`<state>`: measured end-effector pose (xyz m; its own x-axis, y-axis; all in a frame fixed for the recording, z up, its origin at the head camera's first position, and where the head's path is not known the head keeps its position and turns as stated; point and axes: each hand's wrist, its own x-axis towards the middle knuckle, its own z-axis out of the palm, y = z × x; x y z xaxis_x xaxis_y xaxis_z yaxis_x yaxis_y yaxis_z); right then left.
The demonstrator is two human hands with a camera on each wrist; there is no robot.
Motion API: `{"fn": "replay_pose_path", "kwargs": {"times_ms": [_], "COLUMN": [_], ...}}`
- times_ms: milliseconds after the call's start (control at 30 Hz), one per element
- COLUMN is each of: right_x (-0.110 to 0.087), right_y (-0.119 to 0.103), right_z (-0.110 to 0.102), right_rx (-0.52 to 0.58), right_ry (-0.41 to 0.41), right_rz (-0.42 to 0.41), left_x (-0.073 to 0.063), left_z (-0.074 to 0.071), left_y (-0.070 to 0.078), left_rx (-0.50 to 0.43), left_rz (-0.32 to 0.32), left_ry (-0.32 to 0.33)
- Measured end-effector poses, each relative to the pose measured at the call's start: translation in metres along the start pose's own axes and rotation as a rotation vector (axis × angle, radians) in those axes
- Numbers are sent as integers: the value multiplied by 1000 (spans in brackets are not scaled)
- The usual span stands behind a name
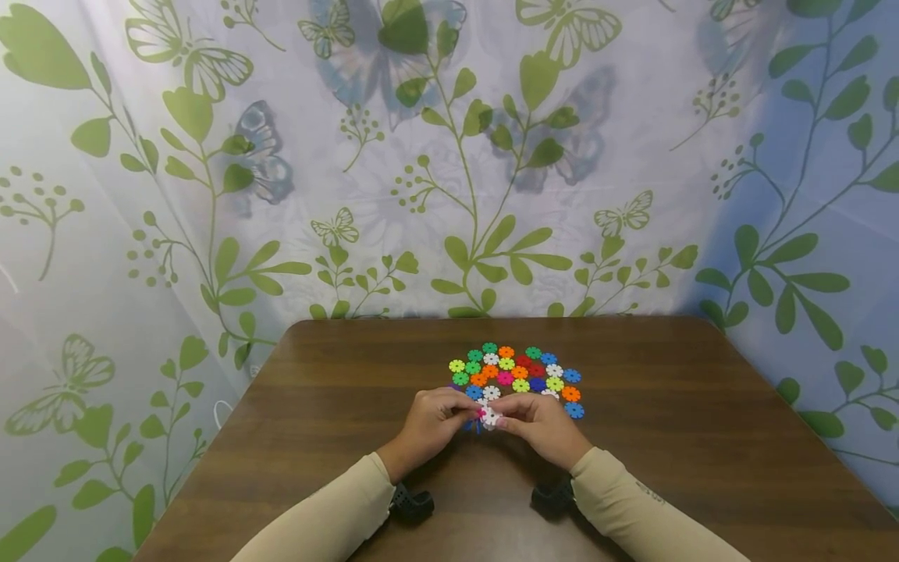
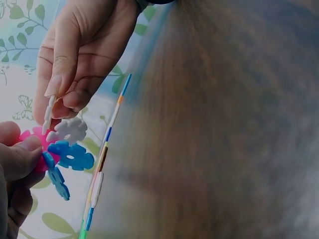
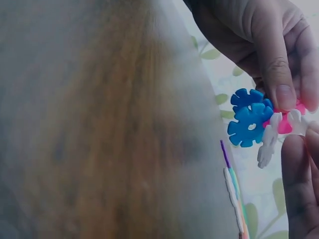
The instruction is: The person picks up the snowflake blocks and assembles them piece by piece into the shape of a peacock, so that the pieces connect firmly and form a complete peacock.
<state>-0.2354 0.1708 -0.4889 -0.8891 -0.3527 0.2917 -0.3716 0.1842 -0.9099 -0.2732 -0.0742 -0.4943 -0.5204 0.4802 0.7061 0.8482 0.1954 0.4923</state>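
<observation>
My left hand (image 1: pixel 430 425) pinches a pink flower-shaped disc (image 2: pixel 36 139) between thumb and fingers, above the table's front half. Two blue flower discs (image 2: pixel 76 155) and a white flower disc (image 2: pixel 71 130) are slotted onto its edge and stick out at angles. Opposite, my right hand (image 1: pixel 548 428) pinches another white flower disc (image 2: pixel 48 113), seen edge-on in the left wrist view. That disc's lower edge meets the pink disc; whether it is fully slotted in I cannot tell. Fingertips partly cover the pink disc in every view.
Many loose flower discs (image 1: pixel 520 373) in green, orange, white, red, blue and yellow lie flat on the brown table (image 1: pixel 337 390) just beyond my hands. A patterned curtain (image 1: pixel 393 234) hangs behind the table's far edge. Dark wrist straps (image 1: pixel 413 503) sit at both cuffs.
</observation>
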Motion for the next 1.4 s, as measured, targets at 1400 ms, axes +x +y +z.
{"fn": "replay_pose_path", "kwargs": {"times_ms": [1400], "right_x": [-5], "right_y": [29], "right_z": [-87], "right_rx": [-506], "right_ry": [252], "right_rz": [197], "left_x": [-1], "left_z": [2], "left_y": [-13], "left_rx": [-234], "left_rz": [-476], "left_ry": [206]}}
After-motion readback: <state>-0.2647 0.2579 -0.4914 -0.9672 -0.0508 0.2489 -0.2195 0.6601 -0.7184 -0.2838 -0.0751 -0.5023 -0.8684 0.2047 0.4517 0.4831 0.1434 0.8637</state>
